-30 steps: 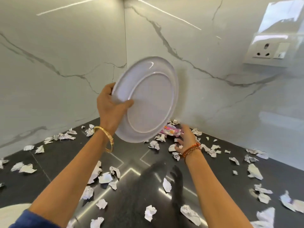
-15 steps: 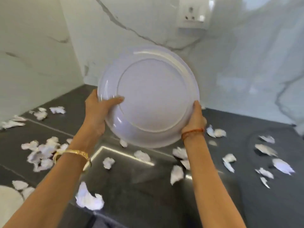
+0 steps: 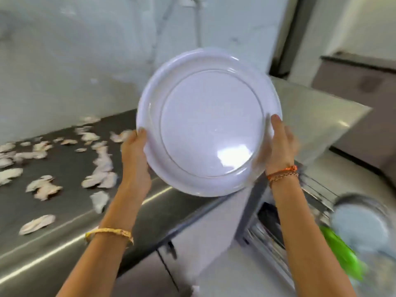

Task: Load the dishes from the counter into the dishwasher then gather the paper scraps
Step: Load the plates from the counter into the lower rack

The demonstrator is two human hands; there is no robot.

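Both hands, left (image 3: 137, 155) and right (image 3: 278, 146), clamp the white plate (image 3: 210, 123) edges; loading unfinished, paper scraps (image 3: 98, 168) ungathered on desk (image 3: 64, 211).

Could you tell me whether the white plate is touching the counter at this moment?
Apart. The head view shows the white plate gripped at its edges by the left hand and right hand, held up in the air, clear of the counter.
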